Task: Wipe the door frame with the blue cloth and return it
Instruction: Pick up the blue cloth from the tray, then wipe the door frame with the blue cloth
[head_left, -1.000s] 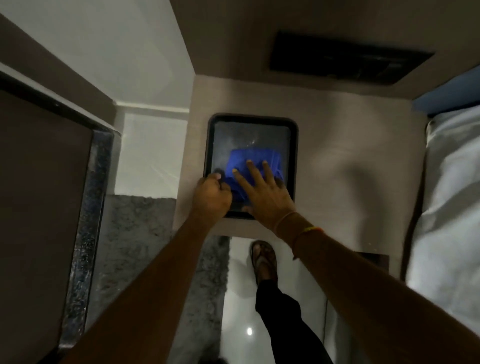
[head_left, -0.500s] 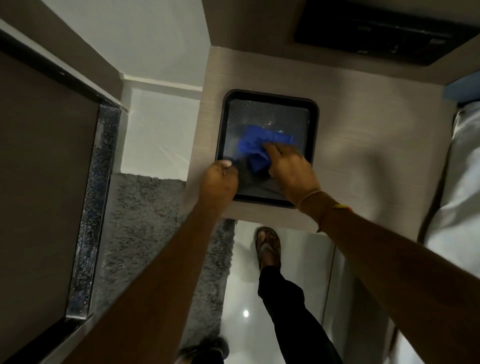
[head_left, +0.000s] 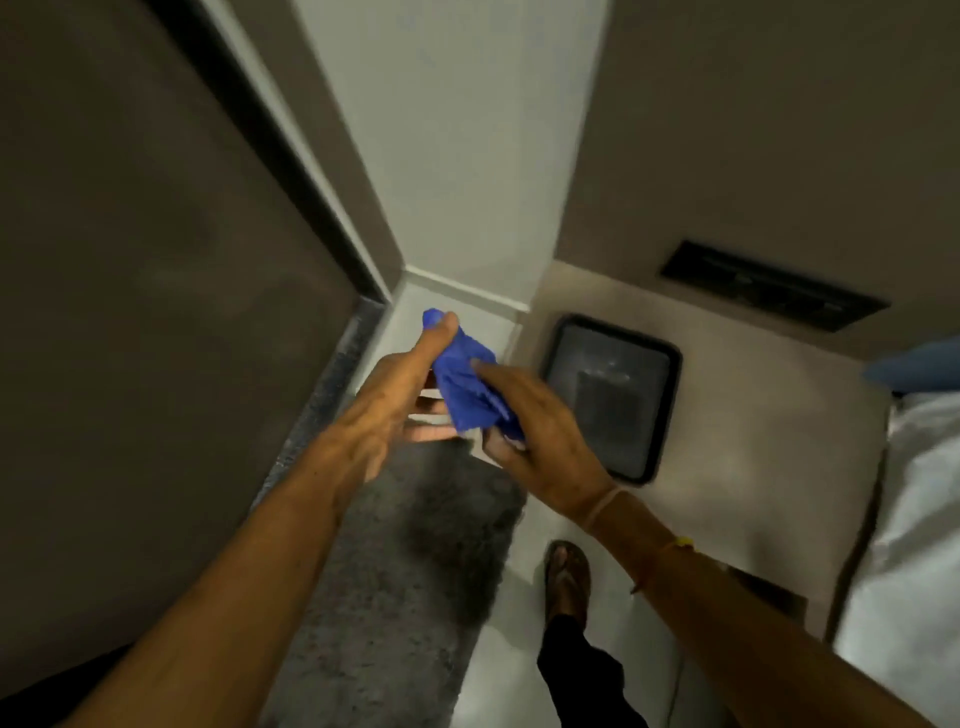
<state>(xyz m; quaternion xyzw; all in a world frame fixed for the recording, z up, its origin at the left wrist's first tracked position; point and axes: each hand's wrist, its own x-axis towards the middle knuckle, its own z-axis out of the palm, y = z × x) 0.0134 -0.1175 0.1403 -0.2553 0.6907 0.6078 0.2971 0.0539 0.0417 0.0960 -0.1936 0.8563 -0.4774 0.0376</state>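
Observation:
The blue cloth (head_left: 465, 387) is bunched up in the air between both hands, left of the tray. My left hand (head_left: 400, 395) pinches its top corner with the thumb, fingers spread beneath it. My right hand (head_left: 540, 431) grips the cloth's lower right part. The black tray (head_left: 662, 410) lies on a beige tabletop (head_left: 753, 467) and holds nothing. The door frame (head_left: 291, 171), a dark strip with a pale edge, runs diagonally at the left beside a brown door (head_left: 130, 286).
A grey rug (head_left: 395, 587) covers the floor below the hands. My sandalled foot (head_left: 569, 577) stands on pale floor. A white wall (head_left: 457, 130) rises behind; white bedding (head_left: 914, 519) lies at the right; a dark panel (head_left: 769, 291) sits on the wall above the table.
The cloth has been lifted out of the tray and carried left. My left hand let go of the tray's rim and took the cloth's top. The view swung toward the door.

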